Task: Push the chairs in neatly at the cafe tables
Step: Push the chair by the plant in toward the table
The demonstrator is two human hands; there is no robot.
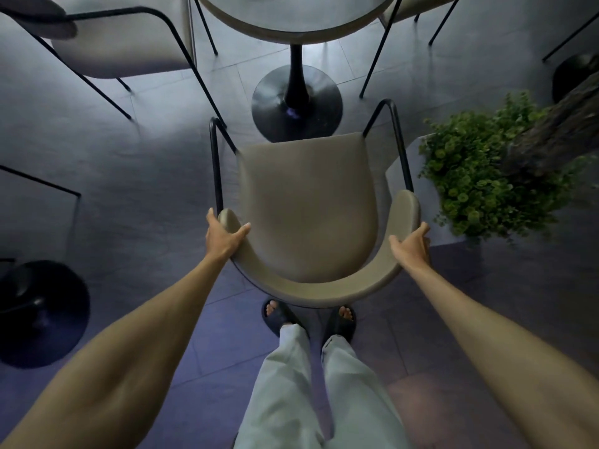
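Note:
A beige padded chair (308,202) with a curved backrest and thin black metal legs stands directly in front of me, facing a round cafe table (291,24) on a black pedestal base (296,105). My left hand (223,236) grips the left end of the backrest. My right hand (411,246) grips its right end. The seat's front edge stops short of the tabletop, near the pedestal base.
Another beige chair (123,43) stands at the table's left, and the legs of a third (405,14) show at the upper right. A leafy potted plant (479,176) crowds the chair's right side. A second pedestal base (39,312) sits at lower left. My sandalled feet (308,319) are behind the chair.

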